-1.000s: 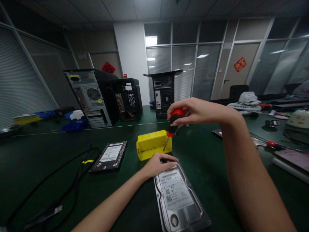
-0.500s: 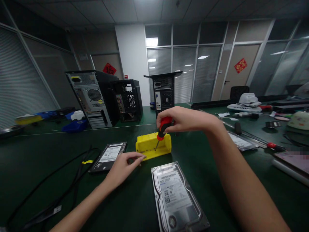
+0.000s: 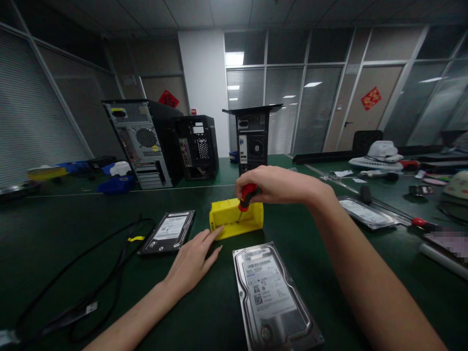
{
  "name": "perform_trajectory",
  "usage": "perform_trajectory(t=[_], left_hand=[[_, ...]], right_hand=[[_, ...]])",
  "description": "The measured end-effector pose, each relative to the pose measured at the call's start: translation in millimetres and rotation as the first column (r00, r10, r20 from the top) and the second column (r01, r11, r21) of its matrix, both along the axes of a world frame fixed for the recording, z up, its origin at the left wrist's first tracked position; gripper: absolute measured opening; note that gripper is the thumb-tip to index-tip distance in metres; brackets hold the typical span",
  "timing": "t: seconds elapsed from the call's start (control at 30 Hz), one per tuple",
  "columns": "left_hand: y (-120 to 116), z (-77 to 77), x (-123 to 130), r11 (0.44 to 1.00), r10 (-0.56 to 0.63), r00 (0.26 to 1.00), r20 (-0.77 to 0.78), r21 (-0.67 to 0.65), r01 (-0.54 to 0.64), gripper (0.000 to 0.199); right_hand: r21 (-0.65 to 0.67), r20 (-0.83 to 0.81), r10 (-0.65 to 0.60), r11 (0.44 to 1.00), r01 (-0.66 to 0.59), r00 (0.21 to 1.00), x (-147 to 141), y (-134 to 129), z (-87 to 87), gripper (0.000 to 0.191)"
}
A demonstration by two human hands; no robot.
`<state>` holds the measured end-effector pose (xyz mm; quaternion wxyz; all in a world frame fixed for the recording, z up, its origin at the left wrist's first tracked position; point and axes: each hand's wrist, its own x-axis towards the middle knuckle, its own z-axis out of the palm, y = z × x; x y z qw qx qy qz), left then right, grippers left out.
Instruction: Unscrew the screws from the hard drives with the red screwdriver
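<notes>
My right hand [image 3: 266, 184] grips the red and black handle of a screwdriver [image 3: 247, 196], its shaft pointing down into a yellow plastic bin [image 3: 256, 222]. The tip is at the bin's floor, among small dark bits that are too tiny to name for sure. My left hand [image 3: 197, 253] lies with fingers stretched out, the fingertips at the bin's front left edge. A silver hard drive [image 3: 270, 292] lies label up in front of the bin. Left of the bin, near my left hand, is another hard drive [image 3: 170, 231] with a black frame.
Black cables [image 3: 117, 265] curl over the green table at left. Computer cases [image 3: 161, 141] stand at the back, with a blue bin [image 3: 116, 184] beside them. At right lie a third hard drive [image 3: 365, 210], a long red-tipped tool [image 3: 419, 222] and a white cap [image 3: 382, 150].
The screwdriver tip has dropped lower into the yellow bin. My left hand has gone from curled fingers to flatter, extended ones near the bin's edge. The view has shifted slightly.
</notes>
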<state>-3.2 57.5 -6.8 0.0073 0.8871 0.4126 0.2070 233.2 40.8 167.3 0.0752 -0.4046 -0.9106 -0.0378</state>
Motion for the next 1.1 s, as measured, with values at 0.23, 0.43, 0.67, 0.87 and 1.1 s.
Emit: perform_trajectory(t=[0.23,0.43,0.67,0.87,1.1], left_hand=[[4,-5.3,-3,0.995,0.012,0.999,-0.039,-0.099,-0.016,0.042],[5,-5.6,-3,0.994,0.001,0.999,-0.048,-0.113,-0.007,0.041],[4,-4.6,-3,0.994,-0.004,0.999,-0.04,-0.105,0.0,0.041],[3,-2.6,-2,0.993,0.009,0.998,-0.055,-0.113,-0.015,0.041],[5,-5.5,-3,0.996,0.001,0.999,-0.044,-0.091,-0.005,0.041]], right_hand=[[0.029,0.026,-0.051,0.998,0.05,0.998,-2,0,-1.1,0.021],[0.016,0.026,-0.029,0.999,0.029,0.999,-5,3,-3.8,0.023],[0.028,0.004,0.021,0.999,-0.022,1.0,-7,3,-4.3,0.021],[0.032,-0.07,0.109,0.994,-0.107,0.992,-13,8,-9.3,0.022],[0.062,-0.117,0.226,0.974,-0.22,0.967,-18,17,-17.1,0.023]])
